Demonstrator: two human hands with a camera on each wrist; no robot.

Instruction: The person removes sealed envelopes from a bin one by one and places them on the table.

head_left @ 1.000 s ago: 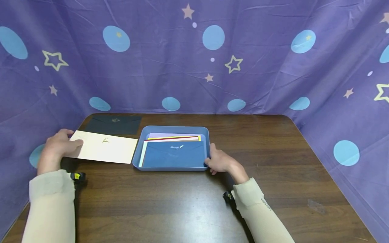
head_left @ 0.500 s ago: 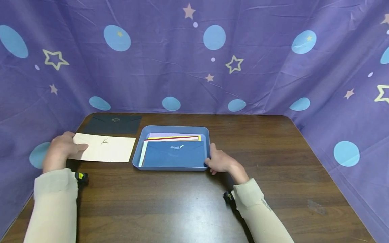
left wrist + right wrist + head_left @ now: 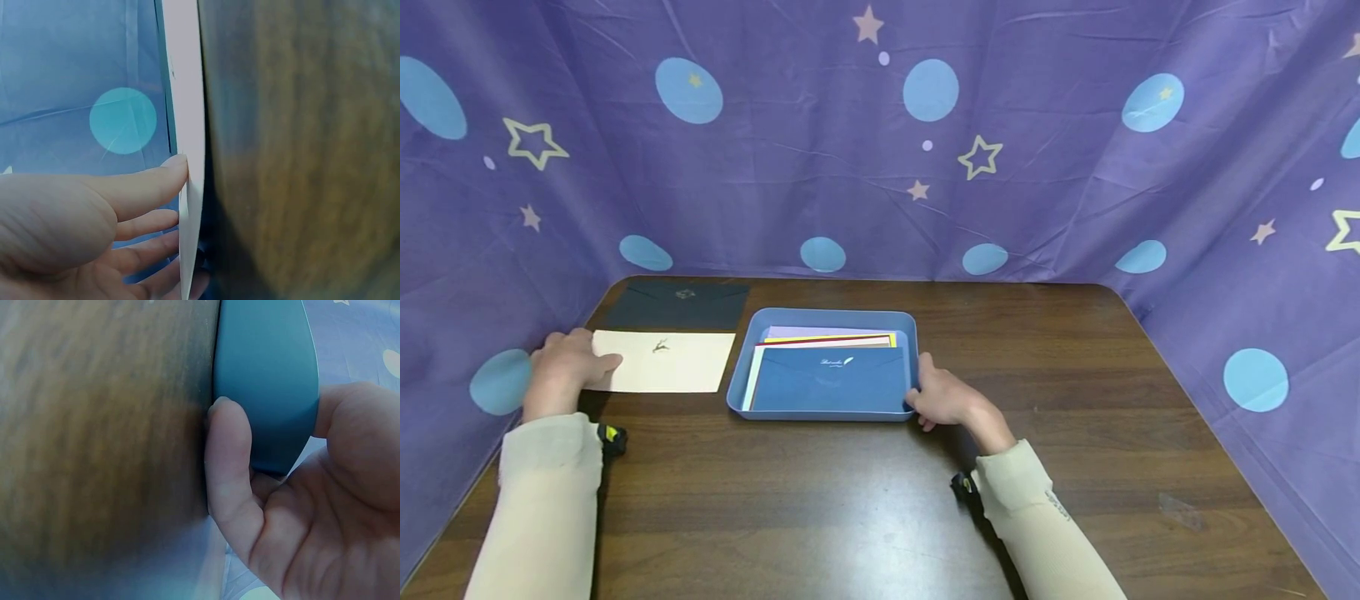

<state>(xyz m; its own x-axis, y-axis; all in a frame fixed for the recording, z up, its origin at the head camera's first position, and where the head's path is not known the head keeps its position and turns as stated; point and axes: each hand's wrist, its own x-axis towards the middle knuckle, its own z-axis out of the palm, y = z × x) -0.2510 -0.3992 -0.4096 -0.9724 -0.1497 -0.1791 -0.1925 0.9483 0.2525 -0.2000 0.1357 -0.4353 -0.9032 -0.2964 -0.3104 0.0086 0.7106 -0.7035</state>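
Note:
A cream envelope [image 3: 666, 362] with a small deer print lies left of the blue tray [image 3: 823, 416], its left end held by the left hand [image 3: 567, 368]. In the left wrist view the left hand [image 3: 94, 219] pinches the envelope's edge [image 3: 187, 112], thumb on one face and fingers behind it. At the tray's right end, the right hand [image 3: 946, 396] grips the wall near the front corner. The right wrist view shows the right hand [image 3: 312, 500] with fingers and thumb around the tray wall [image 3: 265, 375]. A blue envelope [image 3: 831, 383] tops several others in the tray.
Behind the cream envelope a dark green envelope [image 3: 676, 305] lies flat at the table's back left corner. The brown wooden table [image 3: 850, 500] is bordered by a purple curtain [image 3: 1037, 192] with stars and dots. A clear scrap of tape [image 3: 1180, 510] sticks to the table at right.
The left hand has moved slightly right, and the cream envelope has levelled out, its front edge drawn back just below the dark green one. The right hand and tray have stayed put.

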